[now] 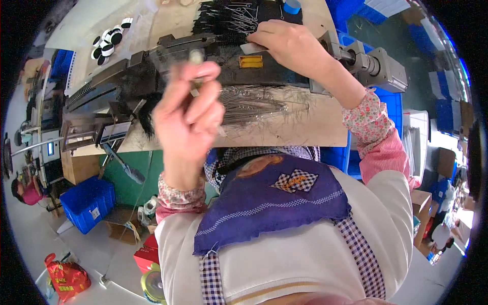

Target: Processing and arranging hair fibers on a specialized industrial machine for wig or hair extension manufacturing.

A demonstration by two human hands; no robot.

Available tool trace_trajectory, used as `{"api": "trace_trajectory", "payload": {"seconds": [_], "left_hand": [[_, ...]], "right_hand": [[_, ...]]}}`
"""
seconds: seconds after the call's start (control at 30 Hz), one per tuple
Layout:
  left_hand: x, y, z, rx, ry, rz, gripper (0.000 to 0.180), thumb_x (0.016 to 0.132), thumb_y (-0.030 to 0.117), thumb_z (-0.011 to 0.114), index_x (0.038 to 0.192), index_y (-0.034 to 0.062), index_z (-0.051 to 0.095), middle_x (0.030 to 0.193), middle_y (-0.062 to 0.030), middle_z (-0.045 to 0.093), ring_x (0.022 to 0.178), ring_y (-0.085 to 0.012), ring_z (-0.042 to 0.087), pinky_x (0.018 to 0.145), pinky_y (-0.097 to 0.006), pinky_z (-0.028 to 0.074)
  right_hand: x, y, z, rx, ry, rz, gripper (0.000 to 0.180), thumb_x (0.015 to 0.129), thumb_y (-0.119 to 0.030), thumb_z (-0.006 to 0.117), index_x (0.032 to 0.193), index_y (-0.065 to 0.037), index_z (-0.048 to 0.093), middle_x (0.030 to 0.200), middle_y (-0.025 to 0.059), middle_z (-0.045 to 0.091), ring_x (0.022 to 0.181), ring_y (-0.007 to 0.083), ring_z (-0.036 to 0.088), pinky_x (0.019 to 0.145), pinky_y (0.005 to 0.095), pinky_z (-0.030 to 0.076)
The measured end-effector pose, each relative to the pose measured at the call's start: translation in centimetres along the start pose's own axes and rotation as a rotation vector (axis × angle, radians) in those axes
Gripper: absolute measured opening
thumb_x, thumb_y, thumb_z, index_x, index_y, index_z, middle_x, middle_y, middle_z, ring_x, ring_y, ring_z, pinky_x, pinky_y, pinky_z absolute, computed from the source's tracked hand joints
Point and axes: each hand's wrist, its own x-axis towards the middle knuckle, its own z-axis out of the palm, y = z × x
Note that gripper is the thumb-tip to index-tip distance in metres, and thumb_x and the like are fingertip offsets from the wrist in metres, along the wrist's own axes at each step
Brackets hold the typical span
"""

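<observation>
My left hand (pixel 190 114) is raised over the near side of the bench, smeared by motion. Its fingers are curled, and a small pale object shows at the fingertips, too blurred to name. Farther off and to the right, my right hand (pixel 284 43) reaches over the dark metal fixture (pixel 223 73), its fingertips pressed together beside a pile of thin looped metal pins (pixel 239 18). A pale flat piece (pixel 252 48) juts out under those fingers; whether they grip it or a pin is hidden. A yellow block (pixel 251 61) sits in the fixture just nearer.
More thin wire pins (pixel 254 104) lie along the bench's near edge. Black-and-white round caps (pixel 108 43) are grouped at the far left. A cylindrical metal actuator (pixel 373 66) juts out right. A blue cap (pixel 292 6) sits at the back; a blue crate (pixel 90 203) stands on the floor.
</observation>
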Motion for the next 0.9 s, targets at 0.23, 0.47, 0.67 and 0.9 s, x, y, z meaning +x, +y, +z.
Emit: {"api": "trace_trajectory", "payload": {"seconds": [0.23,0.47,0.67,0.9], "left_hand": [[-5.4,2.8,-5.2,0.842,0.155,0.487,0.027,0.093,0.029,0.056,0.101,0.0039,0.064,0.050,0.0039,0.038,0.043,-0.0060,0.035,0.039,-0.025,0.024],[9.9,-2.9,-5.5,1.824,-0.054,0.055,0.027,0.085,0.028,0.062,0.089,0.0028,0.072,0.055,-0.0141,0.056,0.053,-0.0202,0.057,0.054,-0.032,0.043],[11.0,-1.7,-5.4,2.157,-0.035,0.223,0.023,0.082,0.028,0.063,0.083,0.0079,0.073,0.075,-0.0170,0.066,0.072,-0.0334,0.065,0.064,-0.040,0.051],[5.4,1.3,-3.1,2.742,0.049,0.783,0.019,0.079,0.008,0.056,0.093,0.0097,0.069,0.097,-0.0080,0.066,0.078,-0.0251,0.066,0.061,-0.035,0.054]], "right_hand": [[-0.2,-1.0,-0.8,0.051,-0.016,0.059,0.013,0.077,-0.005,0.057,0.090,-0.006,0.060,0.083,0.0090,0.057,0.081,0.0286,0.061,0.068,0.0378,0.051],[6.8,3.1,-2.1,-0.149,-0.214,0.246,0.015,0.083,-0.009,0.059,0.096,-0.003,0.064,0.088,0.0112,0.063,0.079,0.0253,0.062,0.069,0.0338,0.050],[1.1,2.6,-1.3,0.273,-0.240,0.000,0.019,0.079,-0.018,0.063,0.092,-0.004,0.061,0.084,0.0128,0.060,0.085,0.0301,0.060,0.072,0.0395,0.048],[3.6,0.2,1.3,0.386,0.010,-0.091,0.015,0.080,-0.012,0.064,0.090,-0.001,0.062,0.081,0.0120,0.061,0.079,0.0315,0.061,0.071,0.0383,0.049]]}}
